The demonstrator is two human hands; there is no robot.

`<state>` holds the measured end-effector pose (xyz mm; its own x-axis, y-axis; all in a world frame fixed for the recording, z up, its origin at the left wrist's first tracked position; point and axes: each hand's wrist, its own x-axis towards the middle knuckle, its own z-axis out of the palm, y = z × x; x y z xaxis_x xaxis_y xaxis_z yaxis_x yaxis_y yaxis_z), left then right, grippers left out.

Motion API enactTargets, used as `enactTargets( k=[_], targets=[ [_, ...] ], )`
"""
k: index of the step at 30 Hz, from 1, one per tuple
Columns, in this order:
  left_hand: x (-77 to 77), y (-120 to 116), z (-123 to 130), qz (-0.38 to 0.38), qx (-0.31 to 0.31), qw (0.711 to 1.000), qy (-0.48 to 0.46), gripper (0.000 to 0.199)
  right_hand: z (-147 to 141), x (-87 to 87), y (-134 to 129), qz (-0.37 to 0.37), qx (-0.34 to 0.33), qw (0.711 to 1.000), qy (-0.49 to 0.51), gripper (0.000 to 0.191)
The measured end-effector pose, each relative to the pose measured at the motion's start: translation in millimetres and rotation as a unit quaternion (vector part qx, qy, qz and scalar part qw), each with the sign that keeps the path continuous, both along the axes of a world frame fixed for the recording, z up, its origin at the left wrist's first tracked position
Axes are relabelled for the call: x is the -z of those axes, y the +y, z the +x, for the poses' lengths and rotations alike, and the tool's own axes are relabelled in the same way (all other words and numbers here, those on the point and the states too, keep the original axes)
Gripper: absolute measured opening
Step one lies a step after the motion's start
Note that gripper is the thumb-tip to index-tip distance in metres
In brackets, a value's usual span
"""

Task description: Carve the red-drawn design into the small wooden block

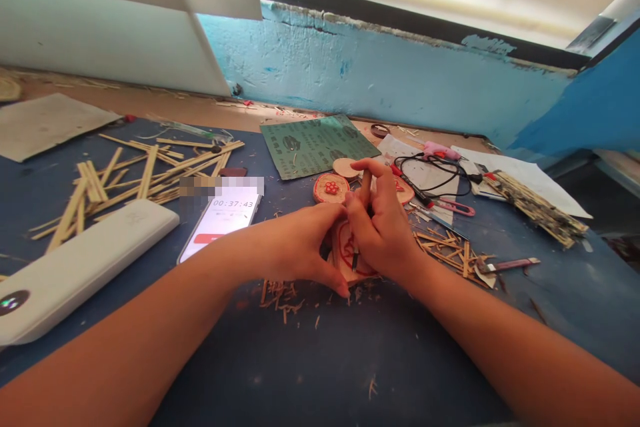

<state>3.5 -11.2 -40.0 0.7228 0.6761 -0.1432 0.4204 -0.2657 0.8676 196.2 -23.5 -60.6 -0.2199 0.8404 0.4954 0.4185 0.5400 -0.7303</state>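
My right hand (383, 230) is closed round a carving tool with a wooden handle (367, 188). The tool's dark metal tip points down onto a wooden piece (345, 247) marked with red lines. My left hand (305, 243) grips the left side of that piece, its thumb along the near edge and its fingers partly hidden behind. Just beyond my hands lie a round wooden slice with a red flower (331, 188), a plain round slice (346, 167) and another red-marked slice (404, 192), partly covered by my right hand.
Left are a white power bank (95, 260), a phone (225, 213) showing a timer, and wooden sticks (150, 170). Green sandpaper (320, 145) lies behind. Right are a black cable (425, 177), a pink cutter (454, 207), a stick bundle (540, 210) and a knife (515, 265).
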Motion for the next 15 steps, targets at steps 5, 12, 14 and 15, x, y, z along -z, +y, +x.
enactTargets(
  k=[5,12,14,15],
  targets=[
    [3.6,0.4,0.0,-0.050,0.017,0.999,-0.004,0.070,-2.0,0.2,-5.0,0.071,-0.018,0.997,-0.018,0.037],
    [2.6,-1.2,-0.3,-0.067,0.012,0.998,-0.015,0.065,-5.4,0.1,-0.7,0.080,0.001,0.995,-0.066,0.037],
    [0.2,-2.1,-0.4,-0.078,0.015,0.997,-0.008,0.059,-6.2,0.1,1.6,0.061,0.011,0.995,-0.080,0.036],
    [-1.0,-2.3,-0.4,-0.082,0.018,0.996,-0.002,0.056,-6.5,0.0,2.2,0.050,0.014,0.995,-0.088,0.036]
  ],
)
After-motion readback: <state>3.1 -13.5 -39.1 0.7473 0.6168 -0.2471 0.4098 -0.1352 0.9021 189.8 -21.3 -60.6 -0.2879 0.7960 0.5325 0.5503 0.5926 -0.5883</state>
